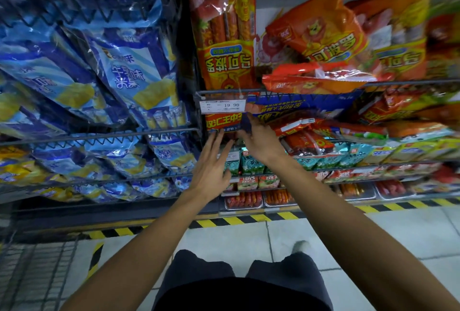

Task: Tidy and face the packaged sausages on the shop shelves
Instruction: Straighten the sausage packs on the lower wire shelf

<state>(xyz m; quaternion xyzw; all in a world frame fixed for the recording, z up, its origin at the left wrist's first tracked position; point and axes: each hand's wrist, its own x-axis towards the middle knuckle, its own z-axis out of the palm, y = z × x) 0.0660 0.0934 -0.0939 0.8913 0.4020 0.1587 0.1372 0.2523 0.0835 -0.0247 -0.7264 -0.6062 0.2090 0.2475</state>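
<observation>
Both my hands reach into the second wire shelf (273, 90) of red and orange sausage packs. My left hand (214, 161) has straight, spread fingers whose tips touch the lower edge of a red and yellow sausage pack (222, 121) under the 19.90 price tag (223, 107). Beside it, my right hand (258, 137) lies over the same pack's right side, its fingertips at a dark blue patch; whether they pinch it is unclear. A tall orange sausage pack (227, 34) stands upright on the shelf above. Loose orange packs (321, 34) lie tilted to its right.
A wire rack (99, 134) on the left holds blue and yellow snack bags (129, 66). Lower shelves carry teal packets (251, 163) and trays of loose sausages (245, 200). Yellow-black hazard tape (236, 221) edges the tiled floor. My legs and a shoe show below.
</observation>
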